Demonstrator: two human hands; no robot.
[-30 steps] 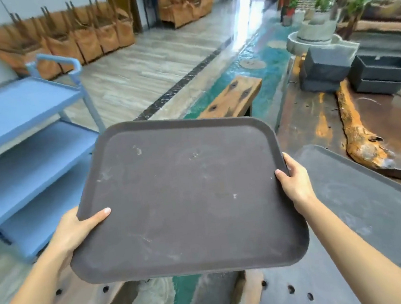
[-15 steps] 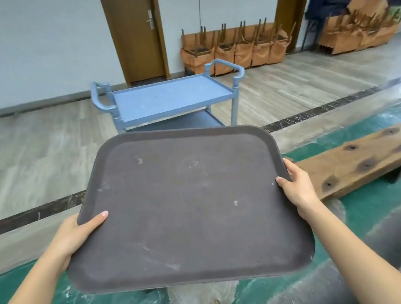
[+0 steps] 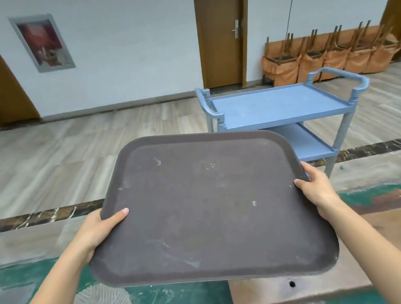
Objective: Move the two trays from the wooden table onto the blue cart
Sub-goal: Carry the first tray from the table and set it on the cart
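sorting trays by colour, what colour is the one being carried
Dark brown tray, scuffed with pale marks, seen best in the head view.

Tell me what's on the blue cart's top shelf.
Nothing is visible on the blue cart top shelf. The tray in both hands covers part of its lower shelf, so that part cannot be checked.

White wall [image 3: 131, 46] ahead of me, brown doors [image 3: 222, 30] at twelve, stacked orange chairs [image 3: 329, 60] at two, pale wood-plank floor [image 3: 68, 155].
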